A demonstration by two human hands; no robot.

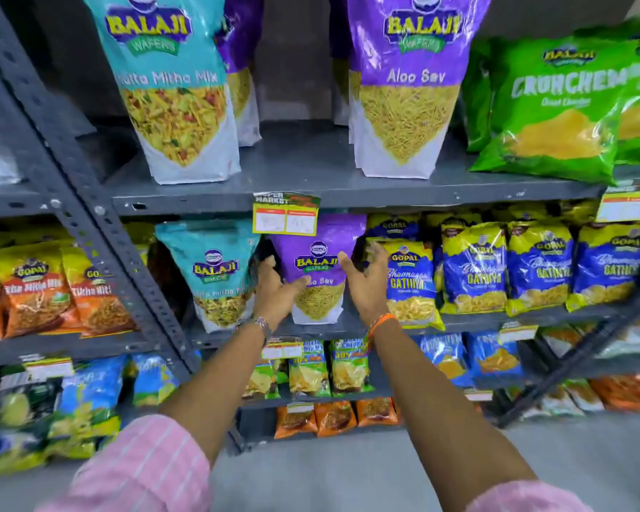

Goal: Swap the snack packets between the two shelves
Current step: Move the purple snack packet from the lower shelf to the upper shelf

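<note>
Snack packets stand on two grey metal shelves; notes run left to right.

Upper shelf (311, 190): a large teal Khatta Mitha Mix pouch (174, 86), then a large purple Aloo Sev pouch (403, 86), then a green Crunchem bag (555, 109) lying tilted at far right. All untouched.

Lower shelf (514, 314): orange Gopal packets (34, 290) left of the upright post, a small teal Balaji pouch (218, 271), a small purple Aloo Sev pouch (316, 275) standing upright, and blue-and-yellow Gathiya packets (473, 267) beyond.

Left hand (276, 290) is spread, its thumb lying across the purple pouch's lower left front. Right hand (366, 279) is also spread, fingers splayed, just beside the pouch's right edge; motion blur leaves it unclear whether that hand actually touches the pouch. Neither hand has closed on it.

Step judged: the two hands bracket the small purple pouch, either about to take it or just letting it go; which one cannot be told. If taking, the next move calls for closing both palms on the pouch's sides and drawing it forward without tipping the teal pouch or the Gathiya packet beside it.
</note>
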